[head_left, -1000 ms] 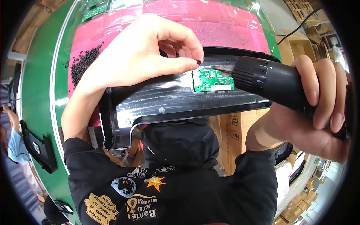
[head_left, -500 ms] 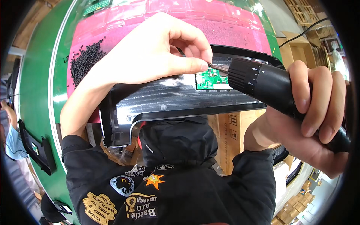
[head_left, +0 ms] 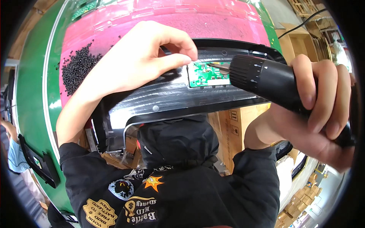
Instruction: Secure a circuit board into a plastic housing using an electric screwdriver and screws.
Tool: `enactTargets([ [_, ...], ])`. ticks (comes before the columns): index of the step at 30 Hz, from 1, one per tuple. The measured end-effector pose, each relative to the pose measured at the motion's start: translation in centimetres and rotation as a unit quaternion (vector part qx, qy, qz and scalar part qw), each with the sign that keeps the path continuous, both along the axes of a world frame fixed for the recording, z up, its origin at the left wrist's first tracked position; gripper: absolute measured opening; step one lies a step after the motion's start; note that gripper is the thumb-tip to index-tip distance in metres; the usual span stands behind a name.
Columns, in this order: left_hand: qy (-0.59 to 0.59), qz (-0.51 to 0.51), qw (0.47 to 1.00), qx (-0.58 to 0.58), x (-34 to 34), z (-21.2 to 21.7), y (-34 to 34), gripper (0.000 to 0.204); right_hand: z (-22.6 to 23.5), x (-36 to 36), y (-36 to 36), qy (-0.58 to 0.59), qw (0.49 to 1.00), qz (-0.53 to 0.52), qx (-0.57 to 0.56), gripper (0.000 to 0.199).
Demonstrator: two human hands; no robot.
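My right hand (head_left: 323, 102) is wrapped around a black electric screwdriver (head_left: 262, 81), held tilted with its bit pointing left. The bit's tip is over a green circuit board (head_left: 207, 79) that lies in a long black plastic housing (head_left: 178, 99). My left hand (head_left: 146, 60) hovers over the housing, left of the bit and apart from it. Its thumb and forefinger come together by the board's upper left corner; whether something small is between them cannot be made out. Left of my left forearm is a heap of small black screws (head_left: 78, 70).
A pink mat (head_left: 216, 24) covers part of the green table (head_left: 32, 95). Clear plastic trays (head_left: 163, 5) stand along its far side. Another black housing (head_left: 40, 161) lies at the table's left. Cardboard boxes (head_left: 300, 45) stand at right, and another carton (head_left: 232, 131) is below the housing.
My left hand has drawn back left from the screwdriver's bit, where its fingertips were touching a tiny dark piece. The bit is now over the board, which shows more fully.
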State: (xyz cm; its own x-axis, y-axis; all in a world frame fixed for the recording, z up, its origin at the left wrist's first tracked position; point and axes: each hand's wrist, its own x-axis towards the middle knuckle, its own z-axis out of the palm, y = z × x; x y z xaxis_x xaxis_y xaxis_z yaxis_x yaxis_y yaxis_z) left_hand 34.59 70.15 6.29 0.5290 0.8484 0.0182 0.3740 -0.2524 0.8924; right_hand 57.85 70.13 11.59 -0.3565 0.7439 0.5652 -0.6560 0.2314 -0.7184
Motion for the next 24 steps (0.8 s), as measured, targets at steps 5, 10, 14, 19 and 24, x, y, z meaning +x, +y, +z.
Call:
enactTargets([
  [5,0.077,-0.014,0.997,0.011,0.9,-1.2,0.7,0.008,-0.8,2.9,0.6,-0.059,0.991,-0.108,-0.049,0.048],
  [10,0.12,-0.035,0.99,0.069,1.3,-2.5,1.2,0.01,-4.2,5.1,4.0,-0.106,0.992,-0.056,-0.038,0.052],
  [14,0.096,-0.067,0.988,0.1,0.9,-3.4,1.5,0.011,-6.0,4.9,5.0,-0.124,0.986,-0.083,-0.068,0.048],
  [19,0.064,-0.11,0.985,0.114,1.0,-3.8,1.8,0.015,-6.2,4.9,5.2,-0.134,0.984,-0.088,-0.077,0.044],
  [24,0.149,-0.143,0.967,0.146,1.4,-4.5,2.0,0.029,-6.9,5.2,6.2,-0.136,0.985,-0.075,-0.078,0.043],
])
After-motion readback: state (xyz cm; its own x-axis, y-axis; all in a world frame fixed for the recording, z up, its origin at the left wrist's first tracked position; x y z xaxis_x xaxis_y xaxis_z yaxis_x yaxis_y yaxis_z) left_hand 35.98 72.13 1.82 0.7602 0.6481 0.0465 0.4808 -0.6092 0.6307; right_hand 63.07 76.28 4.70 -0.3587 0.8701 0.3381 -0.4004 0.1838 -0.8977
